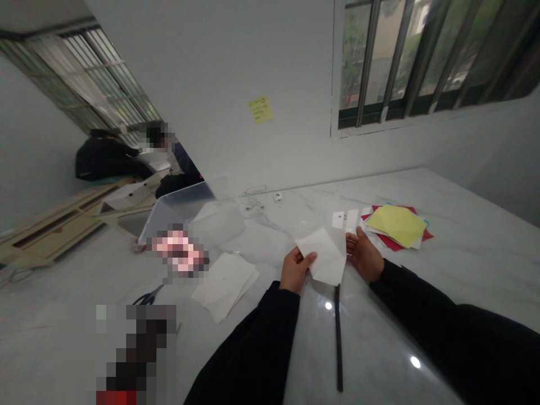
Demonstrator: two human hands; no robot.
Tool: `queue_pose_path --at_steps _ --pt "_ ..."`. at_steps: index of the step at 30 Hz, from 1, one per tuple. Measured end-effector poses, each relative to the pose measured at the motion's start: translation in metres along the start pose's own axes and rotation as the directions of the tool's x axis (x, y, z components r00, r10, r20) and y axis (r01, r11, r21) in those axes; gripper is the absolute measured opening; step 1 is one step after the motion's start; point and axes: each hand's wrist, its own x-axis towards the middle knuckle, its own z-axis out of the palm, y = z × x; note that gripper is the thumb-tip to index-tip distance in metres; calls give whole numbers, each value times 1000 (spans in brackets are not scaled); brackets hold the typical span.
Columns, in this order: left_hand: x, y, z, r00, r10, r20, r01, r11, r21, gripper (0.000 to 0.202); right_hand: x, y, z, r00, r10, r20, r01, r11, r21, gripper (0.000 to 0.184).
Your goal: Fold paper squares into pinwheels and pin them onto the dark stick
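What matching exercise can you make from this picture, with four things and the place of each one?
Things:
1. white paper sheet
2. yellow sticky note
3. scissors
4. dark strip

Places:
A. on the wall
B. held by the left hand and right hand
C. on the marble table, nearer the person than the hands
D. on the table, left of the loose white sheets

Pairs: 1-B, 2-A, 3-D, 4-C

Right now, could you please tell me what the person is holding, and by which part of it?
The left hand and right hand hold a white sheet of paper between them, the left gripping its lower left edge, the right its right edge.
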Motion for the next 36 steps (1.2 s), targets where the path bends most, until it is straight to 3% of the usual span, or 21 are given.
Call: queue_pose_path --at_steps 2,5,8,12,24,30,36 --pt "0 1 0 1000 10 4 -10 1000 29 52 1 0 0 998 18 58 -22 998 55 57" --pt "0 3 0 999 27 22 -29 995 91 53 0 2 0 986 3 168 -1 1000 -11 41" --pt "-1 4 1 998 42 37 -47 989 140 55 -1 3 1 972 -24 233 49 994 -100 38" --pt "-3 7 4 995 64 70 -76 979 187 54 -3 3 1 962 3 274 22 996 -89 40" --pt "-5 5 4 996 -3 89 -19 968 252 45 -3 2 0 974 1 226 13 998 -61 44" --pt "-10 9 8 999 7 36 -19 942 335 42 -6 0 1 967 16 254 2 997 -71 42" --pt "-13 11 11 998 28 65 -48 938 342 38 -5 4 0 977 30 210 -9 995 -103 40"
